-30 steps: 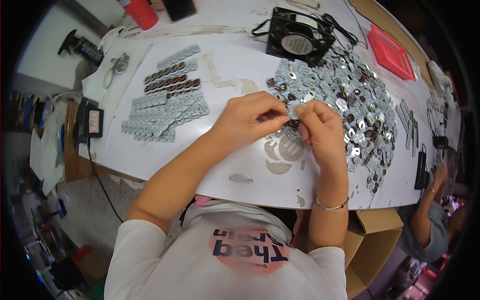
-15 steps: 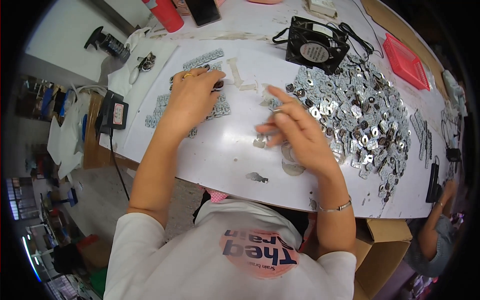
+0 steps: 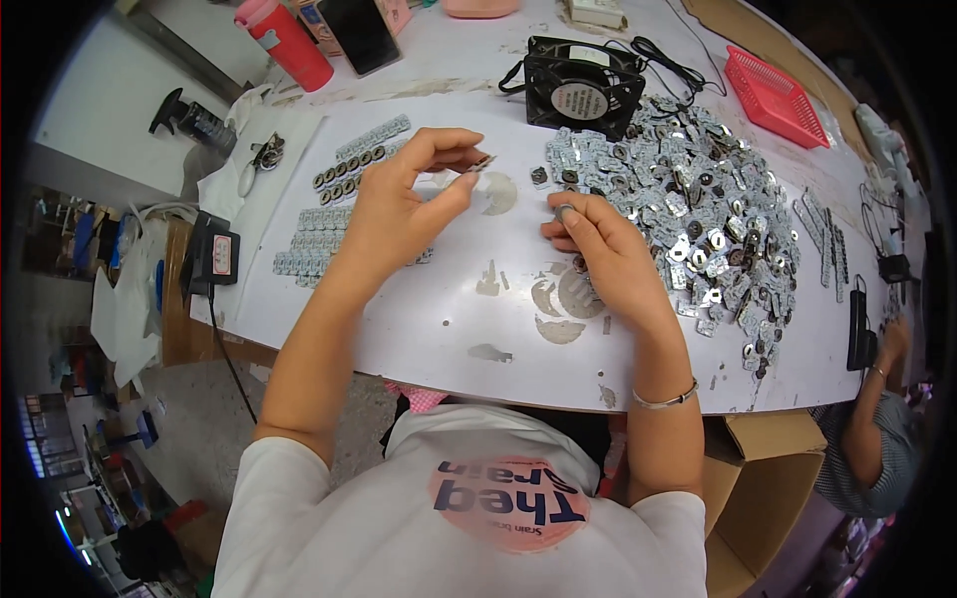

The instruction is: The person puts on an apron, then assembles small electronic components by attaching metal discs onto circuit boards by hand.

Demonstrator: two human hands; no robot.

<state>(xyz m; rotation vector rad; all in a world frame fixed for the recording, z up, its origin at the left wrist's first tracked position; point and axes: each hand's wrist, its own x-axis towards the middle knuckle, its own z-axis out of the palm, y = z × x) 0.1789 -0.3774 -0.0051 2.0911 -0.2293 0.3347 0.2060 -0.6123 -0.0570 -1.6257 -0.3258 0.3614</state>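
Note:
My left hand (image 3: 414,204) is raised over the white table, right of the sorted rows. Its thumb and fingertips pinch a small flat metal part (image 3: 483,162), seen nearly edge-on. Near the pile's left edge, my right hand (image 3: 610,254) closes thumb and forefinger on a small round metal part (image 3: 564,211). Neat rows of grey metal parts (image 3: 311,234) lie at the left, partly hidden by my left forearm. Beyond them run rows of dark ring-shaped parts (image 3: 339,189) and another grey strip (image 3: 374,138). A large loose pile of small metal parts (image 3: 688,209) spreads at the right.
Behind the pile stands a black fan (image 3: 583,88) with its cable. A pink basket (image 3: 776,98) sits far right, near several strips of parts (image 3: 822,234). A red bottle (image 3: 284,45) and a phone (image 3: 359,35) are at the back. Another person's arm (image 3: 865,429) shows at right.
My left hand has moved right, off the sorted rows, uncovering the dark rings, and pinches a flat part. My right hand's spread fingers have closed on a round part. The view has shifted slightly.

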